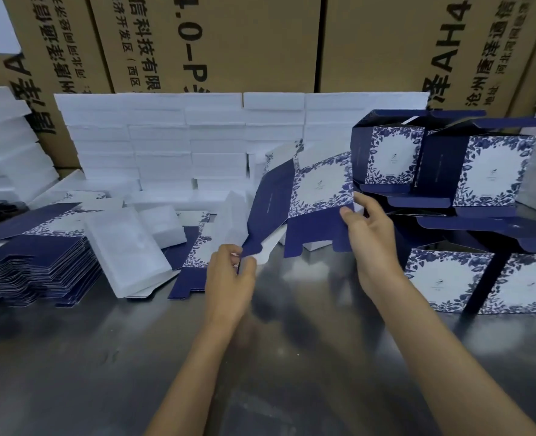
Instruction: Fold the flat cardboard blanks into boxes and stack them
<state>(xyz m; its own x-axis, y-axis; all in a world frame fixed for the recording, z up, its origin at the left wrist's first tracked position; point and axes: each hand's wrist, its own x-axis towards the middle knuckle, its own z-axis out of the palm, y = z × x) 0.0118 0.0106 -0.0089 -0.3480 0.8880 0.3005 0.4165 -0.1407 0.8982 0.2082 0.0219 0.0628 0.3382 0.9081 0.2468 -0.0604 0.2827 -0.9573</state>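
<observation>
A dull grey metal table [291, 357] fills the lower half of the frame, its surface smeared with soft reflections. Above its centre both hands hold one blue-and-white cardboard blank [307, 199], partly opened and tilted, with its floral panel facing the camera. The left hand [228, 278] pinches the lower corner of a dark blue flap between thumb and fingertips. The right hand [367, 234] grips the lower right edge of the floral panel, thumb in front and fingers seemingly behind (the edge is slightly blurred).

At the left edge of the frame lies a stack of flat blanks [36, 265], and just right of it a white foam tray [125, 250] leans across another loose blank. On the right, folded boxes [449, 215] stand stacked in two tiers, top flaps open, the lower pair resting on the table.

Behind the blank, across the middle of the frame, white foam blocks [181, 136] are piled in a wall, with more at the far left edge. Brown shipping cartons [260, 42] printed with black characters close off the upper frame.
</observation>
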